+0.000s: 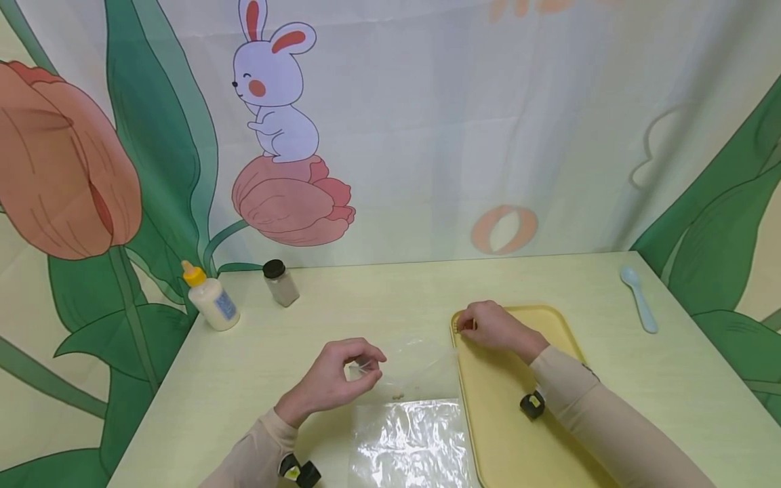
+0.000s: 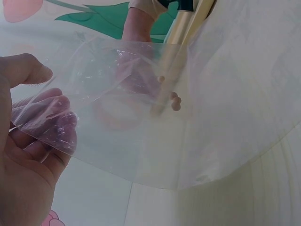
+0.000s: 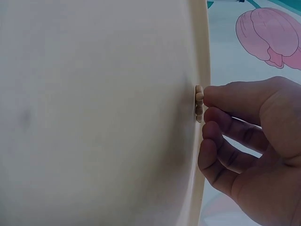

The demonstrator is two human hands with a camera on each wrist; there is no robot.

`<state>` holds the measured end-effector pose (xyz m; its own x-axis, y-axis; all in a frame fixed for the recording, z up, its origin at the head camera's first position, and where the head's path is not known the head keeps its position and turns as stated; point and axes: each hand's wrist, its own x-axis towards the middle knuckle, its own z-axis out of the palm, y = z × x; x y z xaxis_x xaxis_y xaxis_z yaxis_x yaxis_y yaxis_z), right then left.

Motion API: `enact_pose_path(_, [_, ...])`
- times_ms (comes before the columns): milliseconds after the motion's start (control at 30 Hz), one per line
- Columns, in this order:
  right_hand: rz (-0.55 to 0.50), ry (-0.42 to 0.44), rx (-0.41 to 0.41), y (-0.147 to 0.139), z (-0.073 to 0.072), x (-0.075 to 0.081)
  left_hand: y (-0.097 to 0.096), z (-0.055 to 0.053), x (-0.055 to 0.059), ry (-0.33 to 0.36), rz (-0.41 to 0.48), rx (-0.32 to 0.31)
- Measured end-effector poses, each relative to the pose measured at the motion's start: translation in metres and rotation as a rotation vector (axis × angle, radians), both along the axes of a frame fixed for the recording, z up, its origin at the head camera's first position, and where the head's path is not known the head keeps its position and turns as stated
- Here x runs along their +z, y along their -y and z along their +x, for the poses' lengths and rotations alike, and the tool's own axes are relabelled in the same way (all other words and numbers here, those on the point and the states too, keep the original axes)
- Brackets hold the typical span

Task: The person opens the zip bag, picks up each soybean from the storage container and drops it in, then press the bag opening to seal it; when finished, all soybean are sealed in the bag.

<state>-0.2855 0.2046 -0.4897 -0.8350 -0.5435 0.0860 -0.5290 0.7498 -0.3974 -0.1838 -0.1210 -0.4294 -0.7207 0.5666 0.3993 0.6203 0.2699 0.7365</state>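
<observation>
My left hand [image 1: 338, 373] holds the mouth of a clear plastic bag [image 2: 136, 146] between thumb and curled fingers, and the bag stretches away to the right. Inside it lie several small tan beans [image 2: 176, 102], which also show low in the bag in the head view. At the far left corner of the yellow tray [image 1: 512, 434], my right hand [image 1: 497, 327] reaches down with bent fingers. A short row of beans [image 3: 199, 103] sits against the tray's wall there. The right thumb tip is right at them, with a small gap between thumb and forefinger.
A second shiny clear bag area [image 1: 411, 444] lies flat by the tray's left side. At the back left stand a white bottle with a yellow cap [image 1: 213, 305] and a black-lidded jar [image 1: 282, 285]. A pale blue spoon [image 1: 639, 299] lies at far right.
</observation>
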Motion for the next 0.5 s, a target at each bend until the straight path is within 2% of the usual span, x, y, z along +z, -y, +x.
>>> enact_pose_path(267, [0.006, -0.009, 0.000, 0.0015, 0.0019, 0.0030, -0.0003, 0.0000, 0.0003, -0.029, 0.007, -0.010])
enact_pose_path(500, [0.026, 0.019, -0.015, 0.0050, -0.0011, 0.0008, 0.0002, -0.0002, -0.0001, -0.031, 0.009, -0.009])
